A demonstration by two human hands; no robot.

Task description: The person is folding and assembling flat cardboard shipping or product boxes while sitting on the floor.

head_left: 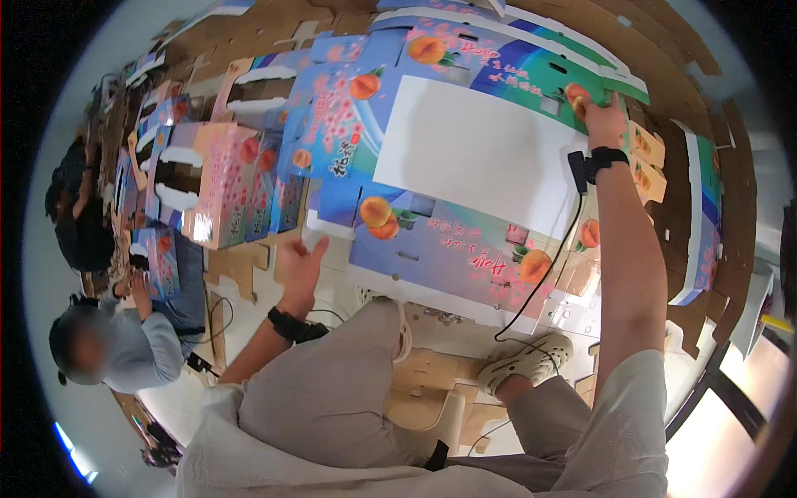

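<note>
While the flattened printed carton sheet (465, 158) lies spread across the floor, its white centre panel faces up and its blue borders with peach pictures run along the near and far edges. The right hand (599, 116) sits at the far right edge of that sheet, fingers pressed together on a green flap, pinching the rim. The left hand (299, 264) hovers just off the sheet's near left corner, fingers spread, holding nothing. Both wrists carry a black band; a black cable (544, 274) drops from the right one across the sheet's near border. A beige clog (525, 361) rests just beyond the near edge of the sheet, on brown cardboard pieces. Left of the sheet stands an assembled pink box (228, 184); whether it holds anything cannot be told. Farther left of the sheet, more flat cartons lie in a row, and two other people sit beside them. Open floor near the sheet is limited to a pale strip along its near left edge.
</note>
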